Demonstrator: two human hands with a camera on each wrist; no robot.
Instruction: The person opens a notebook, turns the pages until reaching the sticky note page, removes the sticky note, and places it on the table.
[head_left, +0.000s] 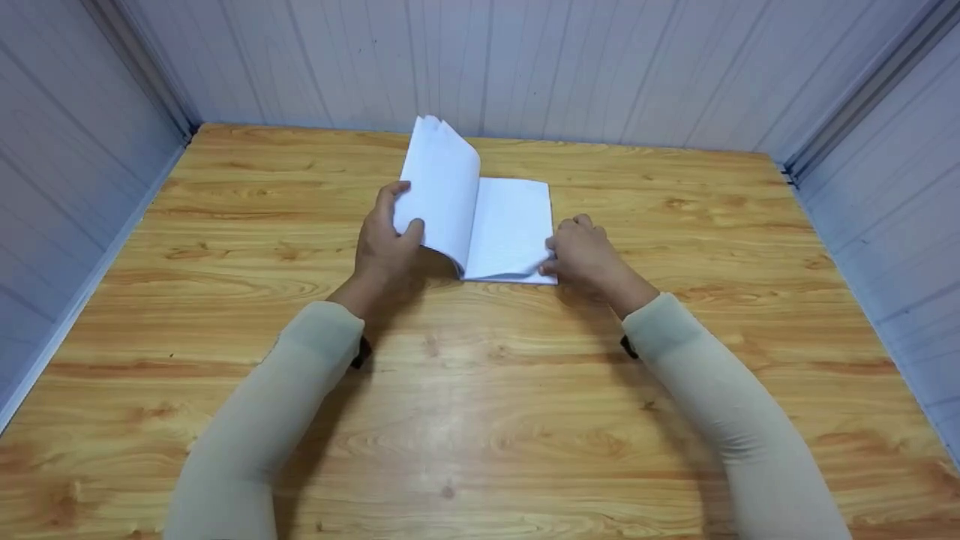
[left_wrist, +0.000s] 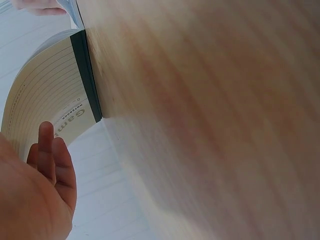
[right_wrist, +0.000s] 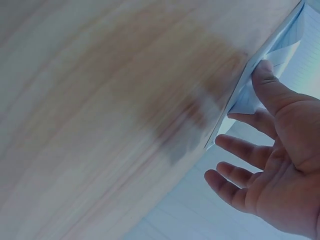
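A notebook (head_left: 511,225) lies spread on the wooden table, its left part of cover and pages raised and curving up from the spine. My left hand (head_left: 384,238) grips that raised part at its outer edge, thumb on the page side, fingers behind the cover. In the left wrist view the cream cover (left_wrist: 47,85) shows printed lines, the word NOTEBOOK and a dark green spine strip (left_wrist: 86,75). At the lower right edge, my right hand (head_left: 585,251) pinches a page corner (right_wrist: 245,100) between thumb and forefinger, lifting it slightly; its other fingers are spread apart.
The wood-grain table (head_left: 450,420) stretches around the notebook on all sides. Pale panelled walls (head_left: 570,67) close it in at the back, left and right. Both forearms, in light sleeves (head_left: 247,412), reach in from the front.
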